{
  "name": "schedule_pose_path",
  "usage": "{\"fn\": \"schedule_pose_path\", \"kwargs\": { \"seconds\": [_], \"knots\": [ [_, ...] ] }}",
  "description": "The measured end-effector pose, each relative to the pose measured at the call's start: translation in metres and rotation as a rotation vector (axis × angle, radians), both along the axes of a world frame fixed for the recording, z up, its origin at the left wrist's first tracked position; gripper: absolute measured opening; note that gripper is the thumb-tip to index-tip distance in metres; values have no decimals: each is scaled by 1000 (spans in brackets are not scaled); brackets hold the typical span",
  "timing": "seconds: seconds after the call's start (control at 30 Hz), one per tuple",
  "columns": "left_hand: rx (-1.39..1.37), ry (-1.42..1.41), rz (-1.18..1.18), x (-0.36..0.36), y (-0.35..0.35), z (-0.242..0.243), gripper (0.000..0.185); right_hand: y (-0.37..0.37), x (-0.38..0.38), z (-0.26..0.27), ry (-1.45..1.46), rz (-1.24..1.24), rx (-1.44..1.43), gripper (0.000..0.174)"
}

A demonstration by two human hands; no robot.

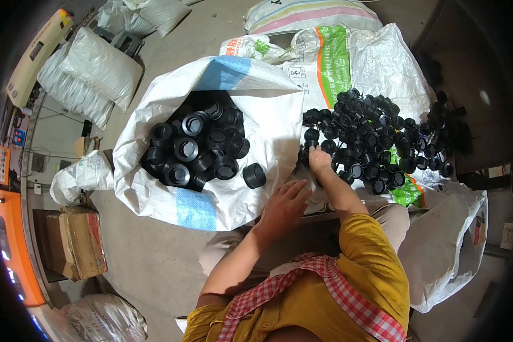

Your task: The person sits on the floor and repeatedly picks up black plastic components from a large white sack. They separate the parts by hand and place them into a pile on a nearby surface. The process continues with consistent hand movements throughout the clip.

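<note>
My right hand (319, 160) is closed around a black plastic part (311, 136) at the left edge of a heap of joined black plastic parts (359, 132). My left hand (287, 201), fingers extended and seemingly holding nothing, is by the near right rim of a white woven sack (154, 205). Inside the sack's mouth are many loose black ribbed plastic rings or caps (186, 148). A single ribbed black cap (254, 175) shows apart from them, over the sack's white inner wall; whether it touches the wall, I cannot tell.
Printed white and green sacking (333, 64) lies under the heap. An upright white plastic bag (442, 252) stands at the right. Filled white sacks (104, 64) and a cardboard box (79, 243) are at the left, beside an orange machine (15, 252). A striped sack (312, 17) lies behind.
</note>
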State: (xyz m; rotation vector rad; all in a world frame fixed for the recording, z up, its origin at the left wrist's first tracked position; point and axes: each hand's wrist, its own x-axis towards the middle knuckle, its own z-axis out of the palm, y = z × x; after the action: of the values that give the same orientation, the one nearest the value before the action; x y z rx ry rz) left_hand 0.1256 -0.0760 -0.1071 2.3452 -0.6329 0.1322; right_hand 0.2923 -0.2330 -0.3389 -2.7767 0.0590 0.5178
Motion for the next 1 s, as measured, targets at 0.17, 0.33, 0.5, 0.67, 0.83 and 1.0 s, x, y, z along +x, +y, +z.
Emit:
{"fn": "schedule_pose_path", "kwargs": {
  "seconds": [0.17, 0.33, 0.5, 0.67, 0.83, 1.0],
  "knots": [
    [0, 219, 56, -1, 2, 0, 38, -18, -48, 60, 139, -134, 211, 43],
    [-184, 344, 104, -9, -17, -22, 53, -42, -114, 102, 320, -554, 853, 33],
    [-295, 440, 172, -17, -35, -58, 76, -33, -187, 154, 109, -421, 1146, 22],
    [-907, 942, 239, -47, -34, -27, 59, -62, -213, 199, -157, -346, 871, 20],
    [-805, 1127, -90, -80, -17, -29, 52, -87, -230, 233, -399, 518, 539, 45],
    [-758, 1175, -66, -110, -7, -3, 51, -81, -240, 269, -89, 739, 407, 34]
  ]
}}
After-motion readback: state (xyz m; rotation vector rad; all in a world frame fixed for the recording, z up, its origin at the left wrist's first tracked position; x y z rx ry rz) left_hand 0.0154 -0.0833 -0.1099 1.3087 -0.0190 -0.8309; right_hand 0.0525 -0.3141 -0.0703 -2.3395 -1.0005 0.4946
